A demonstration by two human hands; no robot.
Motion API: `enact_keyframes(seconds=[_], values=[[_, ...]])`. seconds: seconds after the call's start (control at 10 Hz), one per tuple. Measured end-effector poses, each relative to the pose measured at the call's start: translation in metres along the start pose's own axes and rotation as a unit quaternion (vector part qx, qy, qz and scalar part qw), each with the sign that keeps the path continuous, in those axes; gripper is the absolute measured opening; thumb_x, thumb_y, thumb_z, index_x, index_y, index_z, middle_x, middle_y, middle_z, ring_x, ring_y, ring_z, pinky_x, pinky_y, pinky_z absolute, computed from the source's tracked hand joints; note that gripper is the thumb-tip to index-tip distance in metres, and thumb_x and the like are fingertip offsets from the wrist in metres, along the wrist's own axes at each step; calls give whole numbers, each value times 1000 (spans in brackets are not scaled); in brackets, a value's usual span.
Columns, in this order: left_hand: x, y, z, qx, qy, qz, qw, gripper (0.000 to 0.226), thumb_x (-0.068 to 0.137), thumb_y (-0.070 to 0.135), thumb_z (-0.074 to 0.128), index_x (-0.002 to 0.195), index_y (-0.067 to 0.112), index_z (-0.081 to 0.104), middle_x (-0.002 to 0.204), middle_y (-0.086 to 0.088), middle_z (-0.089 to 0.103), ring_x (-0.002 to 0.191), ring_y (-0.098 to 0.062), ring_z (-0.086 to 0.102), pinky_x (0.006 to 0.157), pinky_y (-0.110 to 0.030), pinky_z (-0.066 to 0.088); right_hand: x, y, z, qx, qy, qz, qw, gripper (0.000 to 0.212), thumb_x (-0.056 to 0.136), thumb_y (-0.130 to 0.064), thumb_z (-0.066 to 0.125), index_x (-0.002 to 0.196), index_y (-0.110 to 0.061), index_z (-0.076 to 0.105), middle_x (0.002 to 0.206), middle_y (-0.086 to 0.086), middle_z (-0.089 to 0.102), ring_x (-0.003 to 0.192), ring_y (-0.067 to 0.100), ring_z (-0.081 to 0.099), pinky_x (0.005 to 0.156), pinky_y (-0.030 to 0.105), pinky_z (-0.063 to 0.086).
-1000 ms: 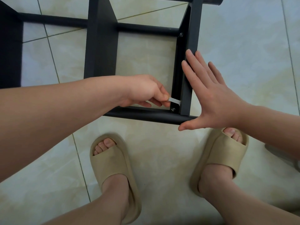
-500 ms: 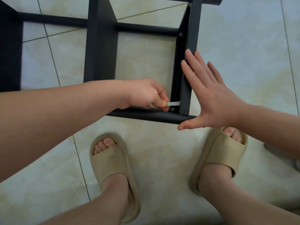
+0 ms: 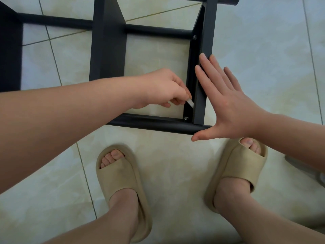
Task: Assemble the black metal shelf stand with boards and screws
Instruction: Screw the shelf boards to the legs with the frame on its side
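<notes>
Shelf stand (image 3: 158, 123) | left hand (image 3: 163, 88) pinches silver wrench (image 3: 190, 103), screw (image 3: 186, 118) just below | right hand (image 3: 228, 106) flat on end board (image 3: 204, 41) | seat wrench squarely, tiny turns

Floor (image 3: 172, 173) — glossy pale cream tiles, faintly marbled, with thin dark grout lines running at a slant. Black metal shelf stand (image 3: 108, 50) sits on it at the top of the view. Its near round tube (image 3: 154, 123) and far round tube (image 3: 158, 31) run across, flat black boards cross between them, and tile shows through the gaps. Below the stand, two feet in beige slide sandals are planted on the tile — left sandal (image 3: 121, 175), right sandal (image 3: 241, 166), toes toward the near tube. Grey object (image 3: 314, 175) at the right edge, cut off, can't identify.
</notes>
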State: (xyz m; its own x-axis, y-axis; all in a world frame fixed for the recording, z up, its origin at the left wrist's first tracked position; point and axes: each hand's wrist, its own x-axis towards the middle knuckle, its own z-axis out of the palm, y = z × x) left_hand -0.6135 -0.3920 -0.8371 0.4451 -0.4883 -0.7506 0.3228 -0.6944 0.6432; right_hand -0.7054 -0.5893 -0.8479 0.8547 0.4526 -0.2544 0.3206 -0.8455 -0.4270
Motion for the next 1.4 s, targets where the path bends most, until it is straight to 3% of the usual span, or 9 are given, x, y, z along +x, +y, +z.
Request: enact_keyframes(seconds=[0.1, 0.3, 0.6, 1.0, 1.4], values=[[1, -4, 5, -98, -25, -47, 994, 9, 96, 24, 63, 95, 22, 72, 79, 11, 75, 90, -8, 69, 80, -28, 52, 0, 0, 0, 1, -1, 1, 1000, 140, 66, -97, 48, 161, -7, -2, 169, 9, -13, 155, 27, -16, 122, 64, 8], [3, -2, 14, -216, 7, -97, 972, 14, 94, 31, 68, 103, 21, 69, 81, 8, 76, 80, -7, 69, 75, -26, 48, 0, 0, 0, 2, -1, 2, 1000, 141, 65, -95, 50, 161, -6, -1, 169, 10, -12, 155, 28, -15, 122, 64, 9], [3, -1, 15, -194, 32, -101, 975, 7, 93, 32, 70, 98, 27, 69, 84, 8, 77, 80, -8, 68, 77, -28, 46, 0, 0, 0, 4, -2, 2, 1000, 140, 65, -95, 51, 161, -7, -2, 169, 10, -13, 155, 27, -16, 122, 64, 9], [1, -4, 17, -176, 7, -102, 979, 6, 94, 29, 67, 98, 24, 68, 83, 7, 78, 68, 0, 70, 75, -27, 47, 0, 0, 0, 5, -1, 1, 1000, 141, 65, -95, 51, 161, -7, -1, 169, 10, -13, 155, 27, -16, 122, 64, 8], [2, -5, 13, -210, -32, -125, 969, 6, 96, 26, 63, 95, 20, 65, 90, 3, 78, 88, -9, 72, 77, -27, 46, 0, 0, -1, 7, -8, 2, 1000, 141, 65, -94, 53, 161, -7, -2, 169, 10, -13, 155, 28, -17, 122, 64, 7]])
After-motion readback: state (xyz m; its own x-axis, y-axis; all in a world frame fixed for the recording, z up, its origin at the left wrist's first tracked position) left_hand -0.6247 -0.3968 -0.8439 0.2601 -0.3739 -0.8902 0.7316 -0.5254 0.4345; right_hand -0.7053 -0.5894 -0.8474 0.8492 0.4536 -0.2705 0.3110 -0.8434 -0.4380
